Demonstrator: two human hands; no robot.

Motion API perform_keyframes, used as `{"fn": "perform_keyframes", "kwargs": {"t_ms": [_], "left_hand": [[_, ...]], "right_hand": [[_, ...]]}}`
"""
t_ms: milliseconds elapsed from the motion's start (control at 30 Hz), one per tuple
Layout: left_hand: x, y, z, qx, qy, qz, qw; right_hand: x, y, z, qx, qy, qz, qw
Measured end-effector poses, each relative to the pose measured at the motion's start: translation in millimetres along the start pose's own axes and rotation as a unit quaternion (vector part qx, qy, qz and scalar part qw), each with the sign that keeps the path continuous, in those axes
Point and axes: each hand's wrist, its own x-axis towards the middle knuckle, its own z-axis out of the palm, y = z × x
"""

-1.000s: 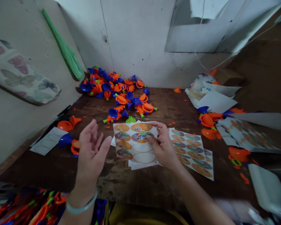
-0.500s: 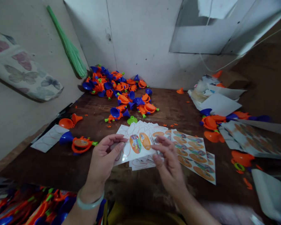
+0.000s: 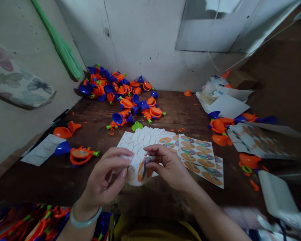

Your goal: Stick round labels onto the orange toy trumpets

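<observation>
Both hands meet over the near edge of the dark wooden table [image 3: 65,180]. My left hand [image 3: 107,175] pinches a mostly empty white sticker sheet [image 3: 136,172] that curls toward me. My right hand [image 3: 169,165] pinches an oval coloured sticker [image 3: 143,167] at the sheet's edge, fingers closed on it. Just beyond lie used backing sheets [image 3: 137,139] with empty ovals and full sticker sheets [image 3: 199,155]. An orange and blue toy trumpet [image 3: 76,154] lies left of my left hand.
A heap of orange and blue toy trumpets [image 3: 115,88] fills the far left corner by the wall. More trumpets [image 3: 219,129] and paper sheets [image 3: 256,140] lie at the right. An empty backing sheet [image 3: 41,150] lies at the left edge. Trumpets [image 3: 27,224] fill a container below.
My left hand went from open in the air to gripping the sheet. Both hands drew the sheet toward me off the pile, and my right hand closed on a sticker at its edge.
</observation>
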Motion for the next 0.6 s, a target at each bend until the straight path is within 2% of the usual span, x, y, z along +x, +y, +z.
{"fn": "perform_keyframes", "kwargs": {"t_ms": [100, 167, 233, 300, 367, 433, 533, 567, 600], "left_hand": [[-5.1, 5.9, 6.7, 0.062, 0.151, -0.147, 0.975], [-8.4, 10.5, 10.1, 0.074, 0.204, -0.238, 0.947], [-11.5, 14.6, 12.1, 0.059, 0.188, -0.296, 0.935], [-14.2, 17.3, 13.4, 0.043, 0.144, -0.33, 0.932], [-16.2, 17.2, 15.4, 0.013, 0.124, -0.356, 0.926], [-16.7, 14.5, 18.1, -0.045, 0.134, -0.383, 0.913], [-13.2, 7.8, 20.4, -0.108, 0.174, -0.417, 0.886], [-11.2, 5.5, 20.0, -0.105, 0.192, -0.423, 0.879], [-9.1, 3.2, 19.1, -0.096, 0.209, -0.426, 0.875]], "right_hand": [[-3.3, -1.5, 4.1, -0.104, 0.071, -0.093, 0.988], [-4.1, -5.4, 5.5, -0.168, 0.108, -0.159, 0.967], [-3.2, -9.1, 7.3, -0.208, 0.121, -0.203, 0.949], [-0.9, -11.4, 10.0, -0.223, 0.112, -0.233, 0.94], [1.4, -12.0, 13.1, -0.23, 0.107, -0.266, 0.93], [0.3, -11.6, 16.4, -0.254, 0.129, -0.308, 0.908], [-12.4, -11.7, 19.4, -0.326, 0.201, -0.363, 0.849], [-18.7, -12.3, 19.1, -0.342, 0.203, -0.368, 0.841], [-24.7, -13.1, 17.9, -0.352, 0.188, -0.354, 0.846]]}}
